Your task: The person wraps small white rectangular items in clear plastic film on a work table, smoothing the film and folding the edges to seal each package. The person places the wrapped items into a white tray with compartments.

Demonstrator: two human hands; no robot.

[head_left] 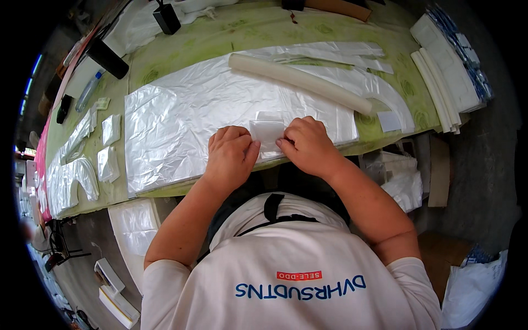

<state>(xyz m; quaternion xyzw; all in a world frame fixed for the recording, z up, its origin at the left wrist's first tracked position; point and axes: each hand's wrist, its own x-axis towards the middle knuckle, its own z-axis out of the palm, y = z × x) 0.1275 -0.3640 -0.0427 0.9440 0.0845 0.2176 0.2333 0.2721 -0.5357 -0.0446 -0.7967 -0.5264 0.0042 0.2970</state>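
Observation:
Close to the table's front edge, a small translucent plastic packet (267,131) lies between my two hands, over a broad layer of thin clear plastic sheeting (176,118). My left hand (230,154) is closed, with thumb and fingertips pinching the packet's left edge. On the opposite side, the fingers of my right hand (309,144) are bent together and grip the packet's right edge. Just behind the hands, a long pale roll (300,82) rests slantwise across the sheeting. A small whitish square (389,121) sits farther right, beside a curved plastic strip.
Folded plastic packets (109,164) and a cut plastic piece (77,181) lie at left. A clear bottle (89,92) and black cylinder (108,58) stand behind them. Pale rolls (435,91) and stacked packs (448,63) occupy the right end. Plastic bags (400,179) sit below the table.

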